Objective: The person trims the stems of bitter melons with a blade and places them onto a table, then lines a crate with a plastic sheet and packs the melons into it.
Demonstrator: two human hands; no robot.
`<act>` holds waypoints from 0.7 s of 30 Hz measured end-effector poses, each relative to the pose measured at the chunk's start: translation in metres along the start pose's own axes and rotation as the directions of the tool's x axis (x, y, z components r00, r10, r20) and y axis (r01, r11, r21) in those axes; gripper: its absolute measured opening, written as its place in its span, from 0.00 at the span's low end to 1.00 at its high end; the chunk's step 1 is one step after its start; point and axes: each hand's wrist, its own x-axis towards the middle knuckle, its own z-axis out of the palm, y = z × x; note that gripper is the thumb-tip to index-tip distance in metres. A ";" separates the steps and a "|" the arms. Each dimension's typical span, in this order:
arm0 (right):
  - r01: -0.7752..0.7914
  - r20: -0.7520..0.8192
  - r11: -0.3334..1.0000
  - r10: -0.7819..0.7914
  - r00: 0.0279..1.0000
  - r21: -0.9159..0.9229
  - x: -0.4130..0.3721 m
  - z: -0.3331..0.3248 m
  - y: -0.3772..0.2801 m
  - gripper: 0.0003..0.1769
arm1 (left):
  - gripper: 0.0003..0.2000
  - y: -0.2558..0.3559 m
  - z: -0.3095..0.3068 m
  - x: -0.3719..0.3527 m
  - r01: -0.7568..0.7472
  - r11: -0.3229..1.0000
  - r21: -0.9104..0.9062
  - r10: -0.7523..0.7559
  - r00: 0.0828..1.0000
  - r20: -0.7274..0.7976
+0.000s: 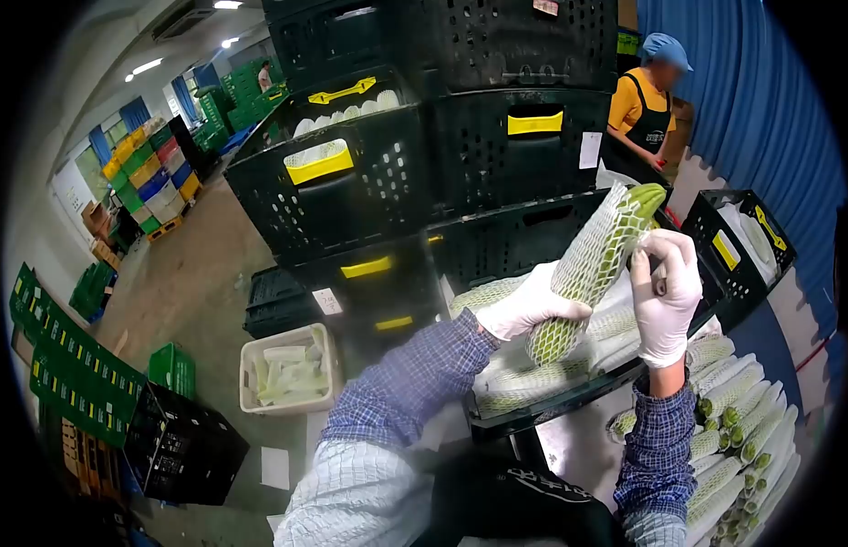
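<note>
1 gourd (593, 264) in a white foam net sleeve is held tilted above the open black crate (570, 394), its bare green tip pointed up and away from the crate's near rim. The left hand (531, 305), gloved in white, is closed around the lower half of the gourd, with the fingers wrapped over the sleeve. The right hand (666, 296), also gloved, is curled shut against the upper end of the sleeve just below the green tip. A small dark item appears between its thumb and fingers, but what it is cannot be told. Inside the crate, several sleeved gourds (524, 374) are laid flat. To the right of the crate and lower, a row of sleeved gourds (743, 410) is stacked side by side with the green ends outward. To the left of the crate, on the floor, a white bin (244, 374) of loose pale pieces is set. Behind the crate, stacked black crates (351, 182) are seen, and beyond them a co-worker (643, 100) in an apron. The sleeving is judged well advanced: many gourds are covered, and the held one is covered except at its tip.
</note>
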 end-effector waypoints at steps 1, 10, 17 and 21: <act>0.063 0.023 0.998 -0.063 0.998 0.003 -0.003 0.000 -0.003 0.12 | 0.31 -0.001 0.000 0.001 0.003 1.000 -0.024 -0.002 1.000 0.012; 0.107 0.361 0.979 -0.164 0.918 0.173 -0.047 0.012 -0.008 0.22 | 0.32 0.004 0.001 -0.004 0.003 0.982 -0.191 0.017 0.995 0.102; 0.191 0.220 0.969 -0.222 0.950 0.156 -0.048 0.010 -0.022 0.12 | 0.38 -0.007 -0.011 -0.004 0.086 0.949 -0.304 -0.074 0.996 0.050; 0.198 0.200 0.971 -0.222 0.954 0.136 -0.054 0.008 -0.023 0.11 | 0.38 -0.006 -0.008 -0.005 0.071 0.948 -0.311 -0.056 0.997 0.056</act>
